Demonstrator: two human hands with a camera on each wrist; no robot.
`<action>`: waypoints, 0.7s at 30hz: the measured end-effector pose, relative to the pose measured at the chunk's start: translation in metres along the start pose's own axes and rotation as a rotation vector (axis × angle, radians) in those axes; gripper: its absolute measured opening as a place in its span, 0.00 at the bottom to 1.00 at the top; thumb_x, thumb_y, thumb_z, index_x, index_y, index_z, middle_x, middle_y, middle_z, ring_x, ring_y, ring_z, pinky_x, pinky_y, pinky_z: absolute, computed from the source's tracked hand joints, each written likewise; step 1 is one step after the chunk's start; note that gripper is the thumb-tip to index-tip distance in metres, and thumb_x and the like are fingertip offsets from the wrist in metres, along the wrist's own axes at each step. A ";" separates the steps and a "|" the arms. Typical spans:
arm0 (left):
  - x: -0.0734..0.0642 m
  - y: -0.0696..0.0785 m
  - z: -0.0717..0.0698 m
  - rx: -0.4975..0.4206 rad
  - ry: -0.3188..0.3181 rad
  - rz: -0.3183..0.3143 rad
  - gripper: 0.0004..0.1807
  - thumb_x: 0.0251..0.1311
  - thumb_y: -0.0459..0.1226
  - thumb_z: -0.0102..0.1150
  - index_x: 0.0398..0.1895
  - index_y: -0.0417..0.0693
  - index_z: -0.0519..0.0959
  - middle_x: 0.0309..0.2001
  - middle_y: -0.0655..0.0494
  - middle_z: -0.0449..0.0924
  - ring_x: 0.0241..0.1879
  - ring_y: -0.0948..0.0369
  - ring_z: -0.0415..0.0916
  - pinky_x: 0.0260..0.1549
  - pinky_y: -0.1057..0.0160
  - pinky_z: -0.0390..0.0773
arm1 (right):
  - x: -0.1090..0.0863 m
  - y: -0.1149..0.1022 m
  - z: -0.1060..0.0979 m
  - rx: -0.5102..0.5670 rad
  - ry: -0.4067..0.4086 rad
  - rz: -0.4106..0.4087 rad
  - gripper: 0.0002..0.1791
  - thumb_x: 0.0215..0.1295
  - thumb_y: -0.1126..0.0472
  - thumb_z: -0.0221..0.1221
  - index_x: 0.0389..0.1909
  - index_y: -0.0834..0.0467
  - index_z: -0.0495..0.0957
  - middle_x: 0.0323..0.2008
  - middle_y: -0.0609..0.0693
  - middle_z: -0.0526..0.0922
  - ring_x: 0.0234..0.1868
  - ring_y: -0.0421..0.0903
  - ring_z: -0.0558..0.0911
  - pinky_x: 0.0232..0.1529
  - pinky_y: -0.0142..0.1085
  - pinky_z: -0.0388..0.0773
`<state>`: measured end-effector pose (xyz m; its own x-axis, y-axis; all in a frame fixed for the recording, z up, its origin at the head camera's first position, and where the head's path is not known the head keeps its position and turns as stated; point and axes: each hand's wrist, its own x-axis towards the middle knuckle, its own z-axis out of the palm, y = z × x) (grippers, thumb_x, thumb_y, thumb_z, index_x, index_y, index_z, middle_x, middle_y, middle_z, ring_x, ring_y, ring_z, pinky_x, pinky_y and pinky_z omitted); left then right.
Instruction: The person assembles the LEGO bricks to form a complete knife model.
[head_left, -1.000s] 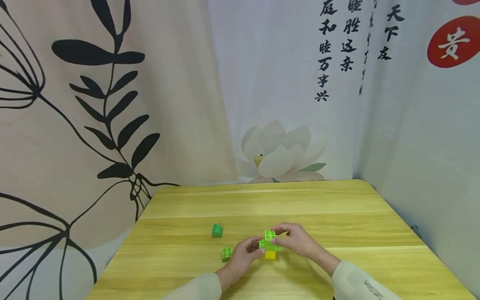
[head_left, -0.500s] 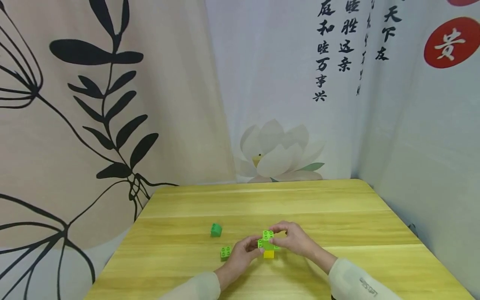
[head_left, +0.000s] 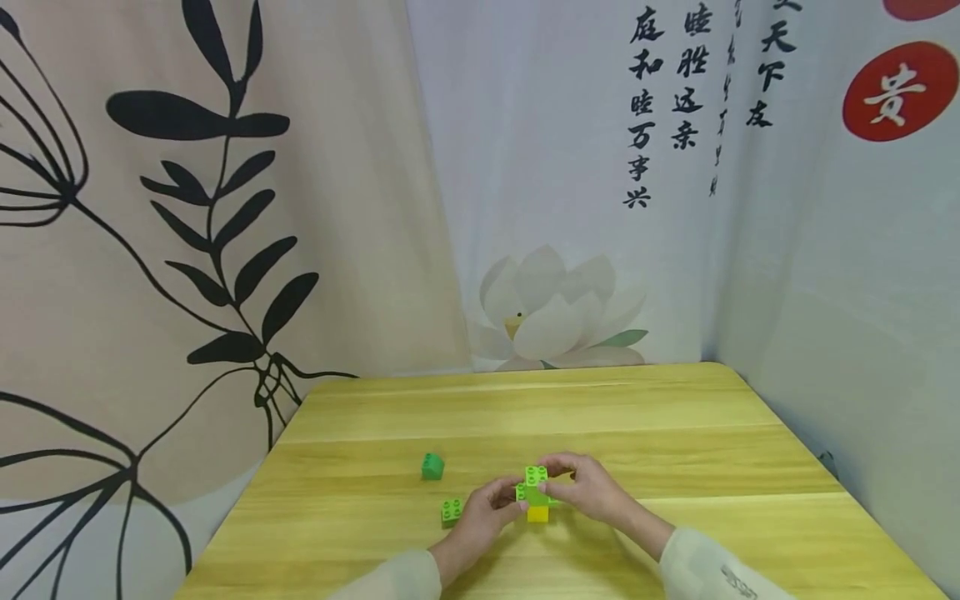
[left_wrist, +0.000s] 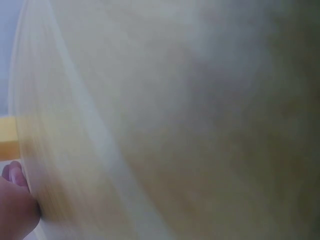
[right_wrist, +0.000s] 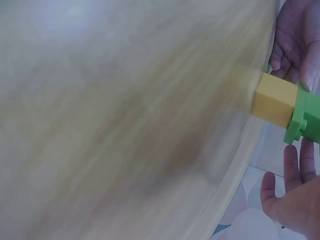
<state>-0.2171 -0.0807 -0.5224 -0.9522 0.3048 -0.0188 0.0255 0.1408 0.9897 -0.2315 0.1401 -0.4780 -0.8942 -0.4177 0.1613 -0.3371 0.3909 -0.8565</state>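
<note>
A small stack of toy building bricks stands on the table in the head view. A yellow brick is at the bottom, wider green pieces stick out to both sides above it, and a light green brick tops it. My left hand holds the stack's left side between thumb and fingers. From the right, my right hand pinches the upper green part, thumb in front. The right wrist view shows the yellow brick below a green piece. In the left wrist view, only part of my left hand shows.
Left of the stack, a green brick lies beside my left hand. Farther back sits a darker green brick with a sloped side. The wooden table meets a printed curtain behind.
The head view has shifted slightly. Both hands keep nearly the same places on the stack, and the two loose bricks have not moved.
</note>
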 end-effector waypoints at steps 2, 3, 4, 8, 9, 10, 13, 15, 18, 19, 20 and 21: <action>0.000 0.000 0.000 0.006 0.001 0.003 0.23 0.64 0.40 0.65 0.62 0.48 0.76 0.47 0.55 0.80 0.47 0.57 0.76 0.48 0.56 0.77 | -0.001 0.001 0.001 0.008 0.003 0.001 0.18 0.66 0.53 0.64 0.55 0.55 0.80 0.47 0.46 0.83 0.51 0.51 0.77 0.52 0.56 0.69; 0.000 0.000 0.000 0.006 0.000 0.004 0.23 0.64 0.40 0.65 0.62 0.47 0.76 0.47 0.55 0.80 0.47 0.57 0.76 0.48 0.56 0.77 | -0.002 0.001 0.001 0.011 0.002 -0.001 0.18 0.67 0.53 0.64 0.55 0.55 0.80 0.47 0.46 0.83 0.51 0.51 0.77 0.52 0.56 0.69; 0.000 0.000 0.000 0.006 -0.001 0.003 0.23 0.64 0.40 0.65 0.62 0.47 0.76 0.48 0.55 0.80 0.47 0.57 0.76 0.48 0.56 0.77 | -0.002 0.002 0.001 0.010 0.006 0.002 0.19 0.67 0.53 0.64 0.55 0.55 0.79 0.47 0.45 0.83 0.51 0.50 0.77 0.52 0.56 0.69; 0.000 0.000 0.001 0.009 -0.003 0.002 0.23 0.65 0.40 0.65 0.62 0.47 0.76 0.47 0.55 0.80 0.47 0.58 0.76 0.48 0.57 0.78 | -0.003 0.003 0.001 0.023 0.015 0.013 0.22 0.66 0.52 0.64 0.57 0.57 0.78 0.47 0.45 0.82 0.51 0.50 0.77 0.53 0.56 0.71; 0.000 -0.001 0.001 0.005 -0.003 0.000 0.23 0.65 0.40 0.64 0.62 0.47 0.76 0.48 0.55 0.80 0.47 0.58 0.76 0.48 0.57 0.78 | -0.004 0.003 0.001 0.030 0.017 0.017 0.22 0.66 0.53 0.65 0.57 0.58 0.78 0.46 0.46 0.82 0.50 0.49 0.77 0.53 0.54 0.72; 0.000 -0.001 0.001 0.009 -0.004 0.003 0.23 0.65 0.40 0.64 0.62 0.46 0.76 0.48 0.55 0.80 0.47 0.58 0.76 0.47 0.57 0.78 | -0.003 0.003 0.001 0.037 0.018 0.023 0.22 0.66 0.53 0.65 0.57 0.58 0.78 0.46 0.46 0.82 0.50 0.49 0.77 0.52 0.52 0.73; 0.000 -0.002 0.001 0.007 -0.003 0.002 0.24 0.65 0.40 0.64 0.63 0.46 0.75 0.48 0.55 0.80 0.47 0.59 0.76 0.47 0.58 0.78 | -0.004 0.002 0.001 0.056 0.013 0.019 0.21 0.66 0.54 0.65 0.56 0.58 0.78 0.46 0.47 0.82 0.49 0.48 0.77 0.48 0.48 0.75; 0.001 -0.002 0.000 0.009 -0.002 0.002 0.24 0.65 0.40 0.64 0.63 0.46 0.75 0.48 0.55 0.80 0.47 0.58 0.76 0.47 0.57 0.78 | -0.003 0.001 0.001 0.060 0.013 0.012 0.19 0.66 0.55 0.65 0.55 0.58 0.79 0.45 0.48 0.83 0.49 0.49 0.77 0.49 0.49 0.75; 0.001 -0.002 0.000 0.014 -0.003 0.000 0.24 0.66 0.40 0.64 0.64 0.46 0.75 0.48 0.55 0.80 0.47 0.58 0.76 0.47 0.55 0.78 | -0.002 0.000 0.001 0.060 0.010 0.001 0.19 0.66 0.57 0.65 0.55 0.59 0.79 0.45 0.48 0.83 0.48 0.49 0.77 0.49 0.51 0.75; 0.001 -0.002 -0.001 0.019 -0.002 0.000 0.24 0.66 0.40 0.63 0.64 0.46 0.75 0.48 0.55 0.80 0.47 0.58 0.75 0.47 0.55 0.78 | -0.001 0.000 0.001 0.055 0.012 0.000 0.18 0.66 0.57 0.65 0.54 0.59 0.80 0.44 0.48 0.83 0.48 0.48 0.77 0.49 0.50 0.75; 0.001 -0.001 -0.001 0.028 -0.001 0.000 0.24 0.66 0.40 0.63 0.64 0.46 0.75 0.48 0.55 0.80 0.46 0.58 0.75 0.47 0.54 0.78 | -0.001 0.000 0.001 0.053 0.012 0.000 0.18 0.66 0.56 0.65 0.54 0.58 0.80 0.44 0.48 0.83 0.48 0.48 0.77 0.48 0.49 0.75; 0.001 -0.001 -0.001 0.035 0.000 0.001 0.24 0.66 0.40 0.63 0.64 0.46 0.74 0.48 0.55 0.80 0.46 0.58 0.75 0.46 0.54 0.78 | 0.000 0.000 0.002 0.048 0.011 0.000 0.17 0.66 0.56 0.65 0.54 0.57 0.80 0.44 0.47 0.83 0.47 0.48 0.77 0.48 0.48 0.75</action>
<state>-0.2181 -0.0821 -0.5237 -0.9521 0.3052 -0.0183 0.0366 0.1732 0.9842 -0.2311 0.1385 -0.4789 -0.8975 -0.4084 0.1665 -0.3227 0.3509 -0.8790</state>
